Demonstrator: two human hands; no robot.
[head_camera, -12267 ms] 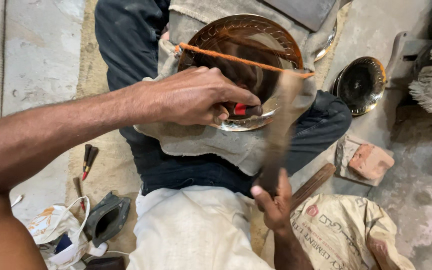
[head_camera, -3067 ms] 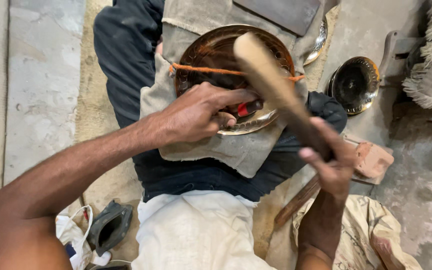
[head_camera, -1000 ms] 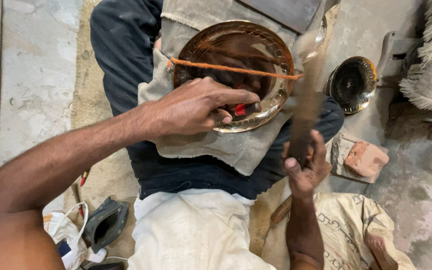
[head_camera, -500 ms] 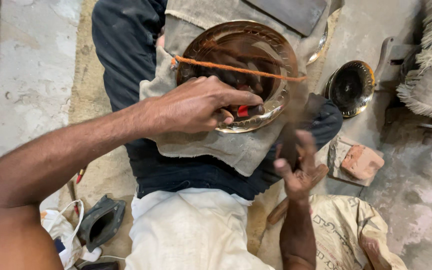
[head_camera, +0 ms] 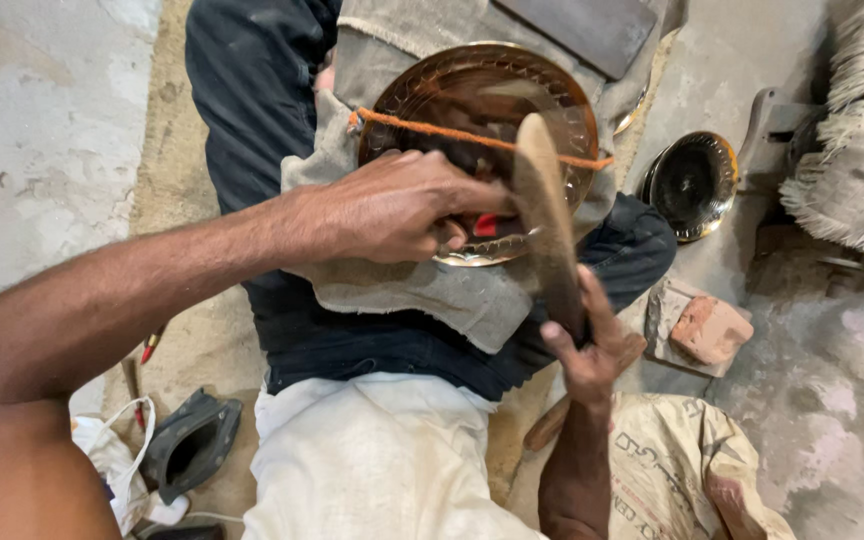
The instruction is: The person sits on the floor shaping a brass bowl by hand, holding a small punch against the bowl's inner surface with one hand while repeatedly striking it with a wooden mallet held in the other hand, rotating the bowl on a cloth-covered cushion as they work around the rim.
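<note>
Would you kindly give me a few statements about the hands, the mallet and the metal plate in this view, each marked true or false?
1. The right hand grips a wooden mallet. True.
2. The left hand rests on the brick. False: it is on the round metal plate, away from the brick.
3. An orange cord crosses the plate. True.
4. The plate lies on bare floor. False: it sits on grey cloth over the lap.

Grey concrete floor point(head_camera: 52, 150) w/ sandy strip. On it: brick piece point(head_camera: 712, 328) just right of right hand point(head_camera: 592, 345), small brass bowl point(head_camera: 692, 185) beyond, printed sack point(head_camera: 682, 470) below.
</note>
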